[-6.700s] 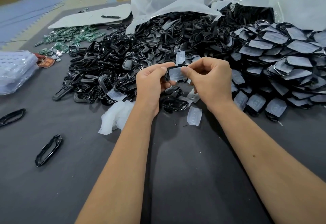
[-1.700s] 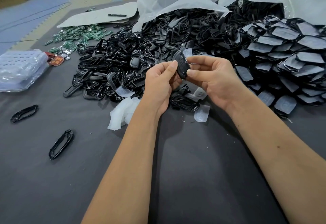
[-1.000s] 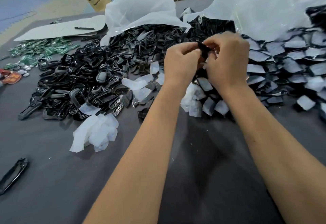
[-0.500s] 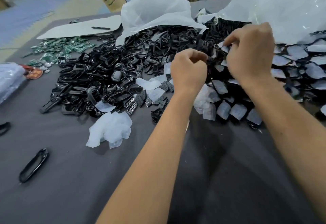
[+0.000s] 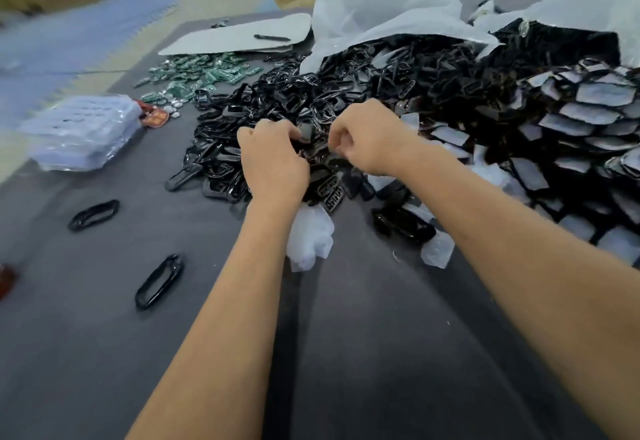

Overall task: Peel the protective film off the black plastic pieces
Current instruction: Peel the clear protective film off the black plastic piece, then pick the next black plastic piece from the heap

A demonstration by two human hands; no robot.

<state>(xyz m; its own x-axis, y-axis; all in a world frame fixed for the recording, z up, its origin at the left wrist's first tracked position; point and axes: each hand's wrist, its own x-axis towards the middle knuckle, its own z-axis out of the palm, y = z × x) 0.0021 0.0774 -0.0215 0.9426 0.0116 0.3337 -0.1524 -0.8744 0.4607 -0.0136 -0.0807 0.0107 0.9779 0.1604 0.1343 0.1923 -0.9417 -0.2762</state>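
My left hand (image 5: 273, 159) hovers over a heap of bare glossy black plastic pieces (image 5: 277, 100), and its curled fingertips pinch a dark plastic piece (image 5: 306, 133). Just to its right, my right hand (image 5: 367, 138) is curled into a loose fist; motion blur hides whether anything is inside. Further right lies a pile of black pieces covered with pale protective film (image 5: 588, 120). A crumpled wad of peeled film (image 5: 308, 235) lies under my left wrist, and another loose film scrap (image 5: 438, 249) lies near my right forearm.
Everything rests on a dark grey table (image 5: 346, 353). Two black oval frames (image 5: 159, 282) (image 5: 93, 214) lie apart at the left. Behind them are stacked clear trays (image 5: 79, 131), green circuit boards (image 5: 201, 72), white plastic bags (image 5: 381, 13) and a pen on a white sheet (image 5: 272, 37).
My right hand has pulled back from the film-covered pile on the right and come down beside my left hand. Both hands now sit lower, over the bare pieces.
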